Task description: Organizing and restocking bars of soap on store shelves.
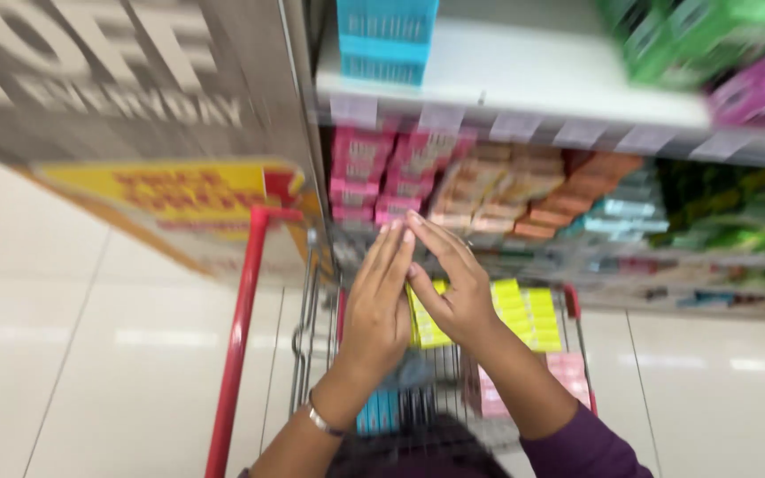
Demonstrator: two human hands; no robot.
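Setting: shop aisle, pale glossy floor tiles (90, 354), stocked shelves (524, 97) just beyond both hands, and the whole picture is smeared with motion.
Left hand: the left hand (382, 305) is up over the trolley, fingers straight and pressed together, flat, clenched on nothing I can see; a bangle (322, 420) sits at the wrist.
Right hand: the right hand (453, 283) leans in from the other side, fingers stretched, its fingertips meeting the left hand's fingertips; whether a packet is pinched underneath, I cannot tell.
Yellow packs: a block of yellow packs (524, 314) lies directly under the two palms, partly hidden by them, resting on the wire grid; the hands look to be squaring or steadying it, though that is a reading, not a certainty.
Trolley: the wire trolley (312, 345) with its red frame (239, 354) sits below the hands, and pink packs (568, 367) lie beside the right forearm.
Shelf stock: pink boxes (374, 177) and orange boxes (524, 190) stand just past the fingertips, turquoise baskets (387, 40) higher up.
In the way: a big sale sign (161, 186) crowds the space beyond the left hand, close against the trolley's red upright.
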